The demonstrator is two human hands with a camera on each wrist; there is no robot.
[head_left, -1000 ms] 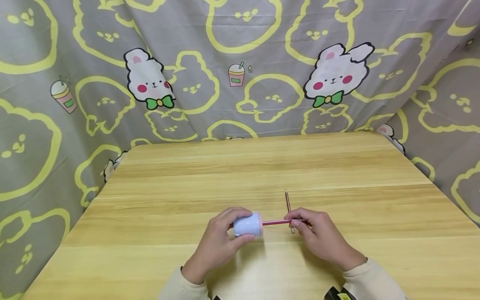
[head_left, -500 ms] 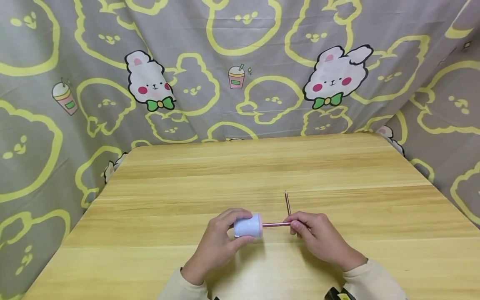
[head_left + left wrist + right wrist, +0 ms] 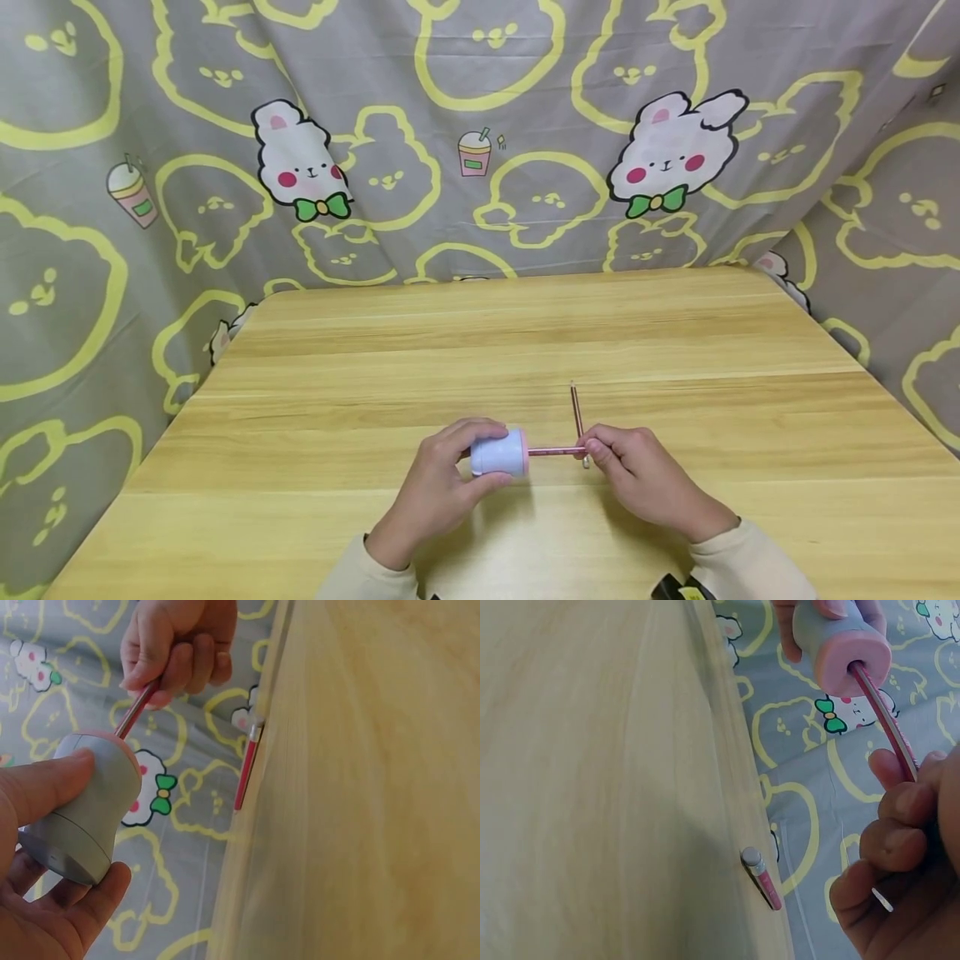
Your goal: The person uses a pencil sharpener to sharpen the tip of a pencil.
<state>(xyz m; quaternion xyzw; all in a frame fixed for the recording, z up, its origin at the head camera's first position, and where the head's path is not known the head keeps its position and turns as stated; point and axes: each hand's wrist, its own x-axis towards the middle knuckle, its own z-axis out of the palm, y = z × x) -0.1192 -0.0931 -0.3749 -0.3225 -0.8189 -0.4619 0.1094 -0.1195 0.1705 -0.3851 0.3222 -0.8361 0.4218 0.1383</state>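
My left hand (image 3: 435, 483) grips a light blue pencil sharpener (image 3: 498, 453) on its side, thumb and fingers around the body. Its pink end (image 3: 853, 664) faces right, and a red striped pencil (image 3: 553, 451) is inserted in the hole there. With the thumb and fingers of my right hand (image 3: 645, 475) I pinch that pencil; its rear part is mostly hidden in the hand. The pencil's tip is out of sight inside the sharpener. Both hands are above the wooden table (image 3: 375, 358).
A second red pencil (image 3: 576, 407) lies on the table just beyond my right hand, partly covered by it in the head view, its metal-capped end (image 3: 751, 856) nearer me. A grey patterned curtain (image 3: 390, 167) hangs behind the table.
My right fingers have shifted on the inserted pencil, which now lies more level. Sharpener and both hands have moved very slightly right. The second pencil has stayed put.
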